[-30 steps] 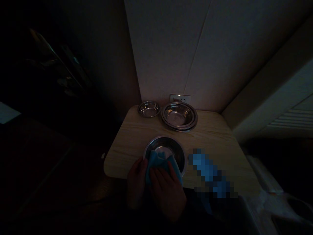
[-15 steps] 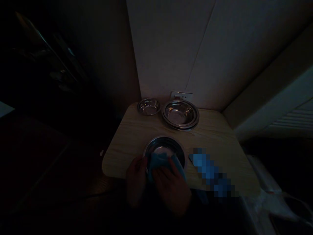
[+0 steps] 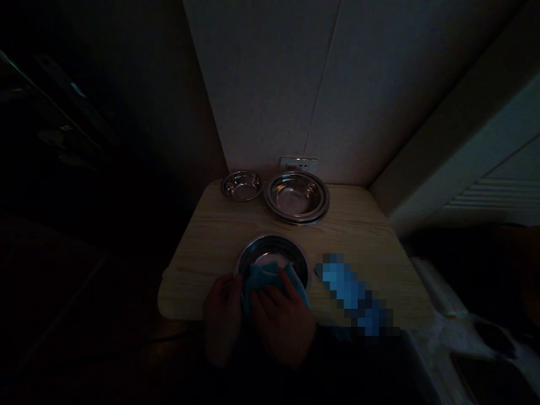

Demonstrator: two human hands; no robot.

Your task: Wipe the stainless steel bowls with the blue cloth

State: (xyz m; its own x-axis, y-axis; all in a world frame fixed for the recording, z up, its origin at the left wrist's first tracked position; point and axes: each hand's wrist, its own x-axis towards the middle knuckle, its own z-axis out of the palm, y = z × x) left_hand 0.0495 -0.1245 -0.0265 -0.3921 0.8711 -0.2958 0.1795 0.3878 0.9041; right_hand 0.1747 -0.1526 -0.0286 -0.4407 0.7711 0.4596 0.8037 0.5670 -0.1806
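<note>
A shiny metal bowl [image 3: 274, 246] sits near the front of a small wooden-topped table. My left hand [image 3: 223, 318] grips the bowl's left rim, thumb and fingers closed around the edge. A blue cloth [image 3: 265, 275] lies bunched over the near side of the bowl and inside it. Pressing on that cloth is my right hand [image 3: 282, 320], its fingers bent over the fabric. Dim light leaves some fingertips hard to make out.
Against the wall stand a small metal bowl [image 3: 242, 187] and a stack of wider metal bowls [image 3: 296, 199]. Behind the stack is a wall socket [image 3: 298, 164]. A pixelated bluish oblong [image 3: 350, 292] lies right of my hands on the table [image 3: 358, 225].
The whole view has shifted, so the table and bowls appear further left. Both hands keep nearly the same places on the bowl and cloth.
</note>
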